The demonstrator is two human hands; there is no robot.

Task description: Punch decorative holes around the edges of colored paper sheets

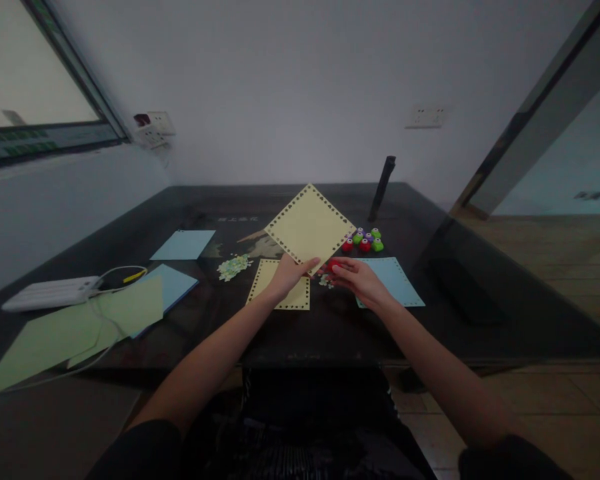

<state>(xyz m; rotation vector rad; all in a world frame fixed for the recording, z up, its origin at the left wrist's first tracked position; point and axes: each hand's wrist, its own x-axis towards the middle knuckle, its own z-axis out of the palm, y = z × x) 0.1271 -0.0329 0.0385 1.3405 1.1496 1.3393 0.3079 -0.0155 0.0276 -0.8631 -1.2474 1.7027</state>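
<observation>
My left hand (296, 270) is closed on the lower corner of a yellow sheet of paper (310, 223), tilted up as a diamond, with small punched shapes along its edges. In my right hand (363, 279) is a small red craft punch (335, 265), close to the sheet's lower right edge; whether it touches the paper I cannot tell. Beneath the left hand lies another yellow sheet (295, 298) with punched edges. A light blue sheet (397, 283), also punched along its border, lies partly behind my right hand. Small paper cut-outs (325, 281) lie between the hands.
Several red, green and purple punches (364, 240) sit behind my right hand. A heap of paper cut-outs (234, 267) lies left. Further left are a blue sheet (184, 245), green sheets (125, 313) and a white power bank (50, 293) with a cable. A black upright object (381, 190) stands at back.
</observation>
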